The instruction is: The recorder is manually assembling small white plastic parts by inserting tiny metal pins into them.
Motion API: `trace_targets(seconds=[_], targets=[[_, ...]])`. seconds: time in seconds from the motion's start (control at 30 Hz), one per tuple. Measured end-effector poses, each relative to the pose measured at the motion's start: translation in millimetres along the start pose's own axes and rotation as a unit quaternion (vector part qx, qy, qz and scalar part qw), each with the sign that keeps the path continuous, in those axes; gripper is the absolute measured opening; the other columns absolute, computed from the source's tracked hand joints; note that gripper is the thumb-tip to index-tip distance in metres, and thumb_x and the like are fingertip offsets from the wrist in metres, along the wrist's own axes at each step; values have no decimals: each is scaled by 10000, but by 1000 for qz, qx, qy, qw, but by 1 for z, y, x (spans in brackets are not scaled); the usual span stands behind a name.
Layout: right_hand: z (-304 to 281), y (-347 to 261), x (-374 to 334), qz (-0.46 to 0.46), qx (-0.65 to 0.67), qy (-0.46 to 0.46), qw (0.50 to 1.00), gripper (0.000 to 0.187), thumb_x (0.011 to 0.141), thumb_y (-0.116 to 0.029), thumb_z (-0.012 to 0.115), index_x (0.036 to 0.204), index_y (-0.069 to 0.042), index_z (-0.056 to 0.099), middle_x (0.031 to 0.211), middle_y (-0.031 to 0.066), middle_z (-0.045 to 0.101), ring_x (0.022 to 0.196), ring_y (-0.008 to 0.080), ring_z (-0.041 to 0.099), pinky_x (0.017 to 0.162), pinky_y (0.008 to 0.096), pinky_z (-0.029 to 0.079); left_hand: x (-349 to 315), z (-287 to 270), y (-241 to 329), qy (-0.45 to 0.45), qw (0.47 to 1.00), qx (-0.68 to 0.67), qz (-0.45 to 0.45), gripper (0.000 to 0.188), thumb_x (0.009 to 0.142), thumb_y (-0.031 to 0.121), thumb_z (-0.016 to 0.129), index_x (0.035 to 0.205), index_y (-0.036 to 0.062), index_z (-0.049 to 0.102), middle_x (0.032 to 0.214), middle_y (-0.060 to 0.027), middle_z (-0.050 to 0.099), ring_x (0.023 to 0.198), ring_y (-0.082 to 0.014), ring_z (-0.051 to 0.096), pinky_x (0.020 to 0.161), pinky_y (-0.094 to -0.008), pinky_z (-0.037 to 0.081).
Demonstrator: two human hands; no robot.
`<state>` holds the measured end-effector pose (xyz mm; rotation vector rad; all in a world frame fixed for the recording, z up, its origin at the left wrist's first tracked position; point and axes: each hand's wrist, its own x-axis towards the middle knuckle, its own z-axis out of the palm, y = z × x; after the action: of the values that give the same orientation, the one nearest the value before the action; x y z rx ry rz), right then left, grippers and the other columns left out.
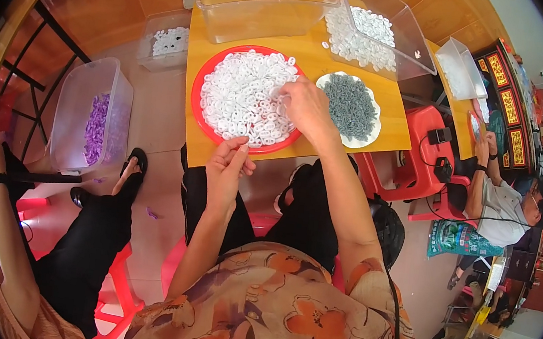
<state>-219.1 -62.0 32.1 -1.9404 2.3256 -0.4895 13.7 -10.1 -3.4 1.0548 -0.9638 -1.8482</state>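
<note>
A round red tray (197,97) sits at the table's front left, heaped with small white plastic pieces (243,96), many of them with oval holes. My left hand (226,168) is at the tray's near rim, thumb and fingertips pinched together; whatever lies between them is too small to name. Over the tray's right side, my right hand (308,112) has its fingers curled down at the white pieces, and its fingertips are partly hidden. Just right of that hand stands a white scalloped plate (373,131) piled with small grey pieces (349,107).
Clear plastic bins (262,18) line the table's (203,155) back, one holding white pieces (364,36). On the floor at left is a bin (122,95) with purple pieces. A red stool (424,153) stands at right. Co-workers sit on both sides.
</note>
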Motion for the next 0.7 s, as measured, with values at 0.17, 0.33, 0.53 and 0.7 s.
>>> trace_targets(seconds=[0.17,0.33,0.53,0.7], targets=[[0,-6,3,9,44,0,999,133,881,-97,709,970,-71,804,1047,214,721,998,398,701,878,489,556,-1,2,-2,12,1000,-7,0,249,1032,193,667,1242,66,712,752,19,673,668,-46,589,629,-201,397],[3,-17,4,-20,44,-28,998,141,834,-142,752,925,-43,794,992,207,742,921,385,729,831,486,578,2,-3,0,-1,1000,-11,-5,249,1030,169,676,1248,51,693,756,-1,688,661,-56,607,620,-201,420],[13,-15,4,16,-22,-76,997,138,824,-166,787,886,-43,797,972,194,740,949,389,721,831,483,562,0,-2,3,-1,1000,-12,-11,246,1029,183,663,1241,70,715,756,22,676,660,-45,580,630,-198,393],[13,-12,-1,9,-1,-19,1000,140,833,-159,772,891,-33,787,960,196,740,931,395,719,818,487,563,-1,2,0,-16,1000,-8,-4,249,1033,187,663,1246,69,716,765,24,681,658,-46,586,624,-195,399]])
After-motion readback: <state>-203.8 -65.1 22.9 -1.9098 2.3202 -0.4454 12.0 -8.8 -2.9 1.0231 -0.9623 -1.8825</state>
